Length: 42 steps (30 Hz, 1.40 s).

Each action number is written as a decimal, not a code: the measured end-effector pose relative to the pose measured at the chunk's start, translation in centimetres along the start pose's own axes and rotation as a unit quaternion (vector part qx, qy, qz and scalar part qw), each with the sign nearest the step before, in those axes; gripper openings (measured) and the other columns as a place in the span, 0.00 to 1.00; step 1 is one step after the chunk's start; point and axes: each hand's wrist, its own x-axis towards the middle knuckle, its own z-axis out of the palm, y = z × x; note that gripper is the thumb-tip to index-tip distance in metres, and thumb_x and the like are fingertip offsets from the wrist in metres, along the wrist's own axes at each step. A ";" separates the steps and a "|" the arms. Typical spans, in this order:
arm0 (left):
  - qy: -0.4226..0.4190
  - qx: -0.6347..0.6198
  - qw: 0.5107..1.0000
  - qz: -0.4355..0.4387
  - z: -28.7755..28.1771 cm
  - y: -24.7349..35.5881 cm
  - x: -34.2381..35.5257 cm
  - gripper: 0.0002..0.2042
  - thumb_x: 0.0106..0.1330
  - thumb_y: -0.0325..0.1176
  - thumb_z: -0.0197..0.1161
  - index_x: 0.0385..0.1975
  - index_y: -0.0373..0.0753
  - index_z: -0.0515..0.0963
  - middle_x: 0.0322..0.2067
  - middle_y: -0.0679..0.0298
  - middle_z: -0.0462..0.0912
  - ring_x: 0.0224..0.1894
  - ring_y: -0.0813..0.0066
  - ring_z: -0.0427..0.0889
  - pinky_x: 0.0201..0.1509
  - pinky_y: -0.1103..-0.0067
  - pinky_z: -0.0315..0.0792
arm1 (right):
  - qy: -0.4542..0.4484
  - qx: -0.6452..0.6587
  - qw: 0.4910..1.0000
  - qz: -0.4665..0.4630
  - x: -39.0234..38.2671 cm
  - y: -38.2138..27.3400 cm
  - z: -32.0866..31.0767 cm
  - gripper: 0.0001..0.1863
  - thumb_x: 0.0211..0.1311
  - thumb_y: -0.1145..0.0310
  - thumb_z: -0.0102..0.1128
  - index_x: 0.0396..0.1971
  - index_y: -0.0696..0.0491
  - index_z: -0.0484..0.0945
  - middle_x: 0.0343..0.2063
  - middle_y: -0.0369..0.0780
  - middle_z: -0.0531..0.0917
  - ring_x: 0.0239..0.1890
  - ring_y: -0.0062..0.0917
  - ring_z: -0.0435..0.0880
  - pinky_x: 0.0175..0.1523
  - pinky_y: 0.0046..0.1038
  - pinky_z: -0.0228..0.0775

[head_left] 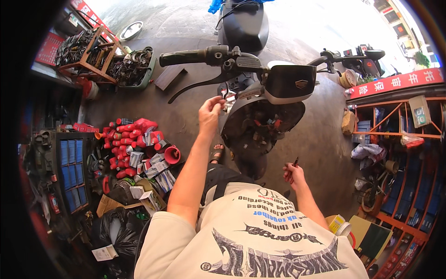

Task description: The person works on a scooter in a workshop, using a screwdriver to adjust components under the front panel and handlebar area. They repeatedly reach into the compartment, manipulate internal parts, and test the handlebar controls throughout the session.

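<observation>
An electric scooter or motorbike stands in front of me, its dark display housing (291, 80) between the two handlebar ends. Below the display is an opened dark front shell (262, 124) with loose wiring and red connectors inside. My left hand (210, 113) is raised beside this shell, under the brake lever (197, 86) and the black left grip (183, 57). Its fingertips are pinched together at a small whitish and reddish piece, too small to name. Lower right, apart from the vehicle, my right hand (294, 176) is closed around a thin dark tool (296, 162), its tip pointing up.
On the left lie many red bottles (123, 144) and a red funnel (172, 155). A green tub (149, 74) of metal parts and a rack (88, 56) stand farther back. Orange shelving (399, 122) lines the right side. Another two-wheeler (371, 63) is parked at far right.
</observation>
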 end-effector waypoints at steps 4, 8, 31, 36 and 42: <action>0.062 0.070 0.995 -0.021 -5.7 -1.5 -0.3 0.12 0.69 0.29 0.54 0.49 0.40 0.76 0.43 0.68 0.83 0.44 0.82 0.81 0.42 0.86 0.69 | 0.027 -0.081 0.996 0.028 1.2 3.0 -2.7 0.07 0.63 0.72 0.52 0.38 0.58 0.75 0.28 0.41 0.81 0.18 0.21 0.76 0.21 0.25 0.71; 0.086 0.051 0.995 0.002 -5.1 1.3 0.6 0.11 0.67 0.27 0.53 0.48 0.38 0.76 0.41 0.66 0.83 0.41 0.81 0.81 0.39 0.87 0.68 | 0.047 -0.113 0.991 0.047 1.0 4.8 -4.9 0.06 0.61 0.72 0.52 0.36 0.56 0.75 0.27 0.42 0.81 0.18 0.22 0.76 0.22 0.25 0.72; 0.196 -0.024 0.972 0.124 -10.0 14.4 -6.1 0.10 0.70 0.29 0.53 0.48 0.43 0.76 0.44 0.67 0.83 0.44 0.79 0.82 0.42 0.83 0.70 | -0.006 -0.200 0.974 0.106 3.7 13.6 -10.5 0.09 0.58 0.73 0.51 0.39 0.52 0.74 0.23 0.37 0.81 0.18 0.19 0.76 0.18 0.23 0.66; 0.248 -0.044 0.956 0.147 -16.2 18.9 -9.4 0.11 0.71 0.30 0.52 0.50 0.42 0.75 0.46 0.67 0.82 0.46 0.78 0.81 0.46 0.81 0.70 | -0.073 -0.276 0.954 0.097 6.2 13.9 -8.9 0.09 0.57 0.74 0.53 0.38 0.54 0.76 0.23 0.38 0.81 0.18 0.19 0.77 0.17 0.24 0.65; 0.336 -0.027 0.937 0.092 -24.4 16.9 -6.7 0.10 0.70 0.32 0.53 0.48 0.44 0.76 0.43 0.68 0.83 0.43 0.82 0.81 0.41 0.84 0.71 | -0.113 -0.318 0.939 0.069 5.7 14.1 -4.0 0.09 0.55 0.76 0.55 0.38 0.56 0.77 0.23 0.38 0.81 0.18 0.18 0.77 0.15 0.20 0.61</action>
